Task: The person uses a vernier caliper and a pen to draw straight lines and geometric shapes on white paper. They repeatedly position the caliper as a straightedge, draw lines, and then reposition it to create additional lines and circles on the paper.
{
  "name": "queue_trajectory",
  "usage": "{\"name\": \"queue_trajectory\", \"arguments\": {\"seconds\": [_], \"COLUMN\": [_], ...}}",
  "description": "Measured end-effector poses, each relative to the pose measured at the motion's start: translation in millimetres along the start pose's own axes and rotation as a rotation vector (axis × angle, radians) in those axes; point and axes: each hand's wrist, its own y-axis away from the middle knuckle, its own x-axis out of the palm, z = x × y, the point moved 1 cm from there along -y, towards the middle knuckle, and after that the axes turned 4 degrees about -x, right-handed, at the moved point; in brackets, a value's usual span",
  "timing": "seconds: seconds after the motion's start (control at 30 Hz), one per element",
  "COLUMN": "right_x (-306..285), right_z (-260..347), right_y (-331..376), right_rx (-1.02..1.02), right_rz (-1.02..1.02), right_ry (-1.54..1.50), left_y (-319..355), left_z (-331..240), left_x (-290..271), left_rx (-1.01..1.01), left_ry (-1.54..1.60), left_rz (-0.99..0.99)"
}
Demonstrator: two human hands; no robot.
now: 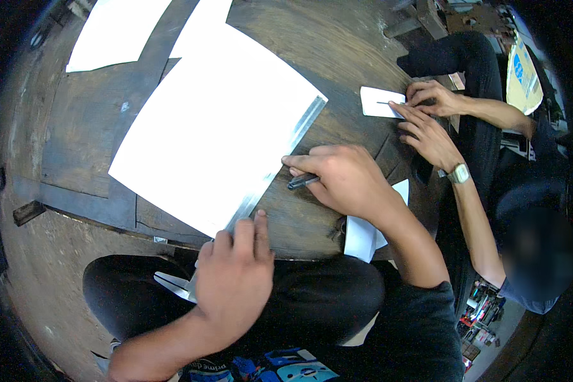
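Observation:
A large white sheet of paper (210, 127) lies on the dark wooden table (76, 134). Along its right edge runs the flat metal beam of what looks like a caliper (309, 121), with pointed jaws jutting out near my lap. My left hand (232, 274) is closed over its lower end, fingers pressing at the paper's near corner. A dark pen (304, 181) is gripped in my right hand (347, 178), whose extended index fingertip touches the metal beam. My left palm hides the middle of the tool.
More white sheets (118, 32) lie at the far left. A folded white paper (361, 239) sits beneath my right forearm. On the right, another person's hands (433, 130), one with a wristwatch, rest at a small white paper (379, 102). The table's near edge meets my knees.

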Motion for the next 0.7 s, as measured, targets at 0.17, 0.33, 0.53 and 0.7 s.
{"name": "queue_trajectory", "arguments": {"seconds": [0.17,0.33,0.53,0.7], "right_x": [0,0,-4,-37], "right_z": [2,-1,3,32], "right_y": [1,0,-4,3], "right_rx": [-0.03,-0.039,-0.014,-0.112], "right_rz": [-0.058,-0.039,-0.017,-0.393], "right_ry": [-0.029,-0.042,-0.03,0.168], "left_y": [-14,-15,-15,-14], "left_z": [-13,-13,-8,-3], "left_x": [17,24,26,27], "left_rx": [-0.133,-0.121,-0.134,-0.115], "left_ry": [0.066,0.053,0.088,0.074], "left_rz": [0.054,-0.052,0.056,0.01]}}
